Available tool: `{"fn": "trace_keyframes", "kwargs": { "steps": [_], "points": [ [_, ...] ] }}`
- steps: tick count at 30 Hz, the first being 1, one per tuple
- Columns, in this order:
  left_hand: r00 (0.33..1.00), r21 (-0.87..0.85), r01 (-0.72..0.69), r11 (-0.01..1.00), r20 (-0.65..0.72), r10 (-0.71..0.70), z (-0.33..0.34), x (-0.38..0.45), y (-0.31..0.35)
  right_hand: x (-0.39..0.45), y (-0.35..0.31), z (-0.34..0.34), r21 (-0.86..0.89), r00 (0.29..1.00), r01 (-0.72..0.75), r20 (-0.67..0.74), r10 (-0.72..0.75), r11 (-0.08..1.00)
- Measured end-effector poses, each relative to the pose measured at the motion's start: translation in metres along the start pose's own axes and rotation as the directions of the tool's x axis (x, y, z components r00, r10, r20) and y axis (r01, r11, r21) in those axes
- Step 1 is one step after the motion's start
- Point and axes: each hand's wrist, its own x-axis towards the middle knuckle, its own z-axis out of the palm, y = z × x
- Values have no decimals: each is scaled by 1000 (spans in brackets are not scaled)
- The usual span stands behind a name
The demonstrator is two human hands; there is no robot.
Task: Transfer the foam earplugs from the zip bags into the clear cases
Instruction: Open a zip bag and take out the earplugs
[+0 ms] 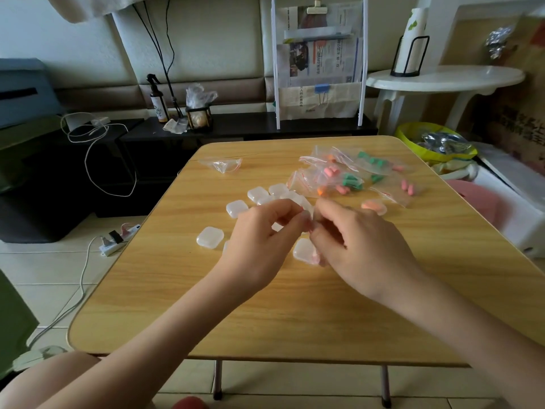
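Two hands meet above the wooden table (295, 305): my left hand (259, 231) and right hand (362, 246) both pinch a small clear zip bag (308, 215), red strip barely showing between the fingertips. If it pops open suddenly, earplugs could roll off. I count about seven clear cases (210, 237), one filled case (374, 206), an empty bag (222, 165), and a pile of full bags (351, 175), too overlapped to count.

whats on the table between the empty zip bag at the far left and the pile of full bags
Nothing: in the head view, bare wooden table separates the empty zip bag from the pile of filled bags.
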Motion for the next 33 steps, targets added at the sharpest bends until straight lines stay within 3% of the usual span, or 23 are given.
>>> {"fn": "trace_keyframes", "kwargs": {
  "steps": [6,16,19,21,25,29,31,33],
  "points": [
    [990,147,-137,980,-4,139,7,-3,3,-2,-10,5,-40,988,-56,-144,50,998],
    [988,269,-144,952,100,121,2,1,3,-2,-13,15,-134,961,-37,-276,-2,990],
    [992,303,-122,945,76,103,1,1,4,4,-5,11,-194,945,-39,-326,-26,980],
    [989,296,-144,944,77,126,4,-3,6,7,1,6,-198,953,-19,-302,-42,980],
    [993,310,-122,943,37,116,-1,1,-3,4,8,1,-146,965,161,-184,-187,976],
    [991,315,-127,941,4,133,-4,2,-4,3,14,-2,-228,939,316,-60,-337,921],
    [989,325,-146,934,16,149,1,-2,-2,3,12,1,-203,959,275,-6,-282,940],
    [982,309,-185,933,16,189,5,-4,0,3,12,4,-57,987,152,59,-149,987]
  ]
}}
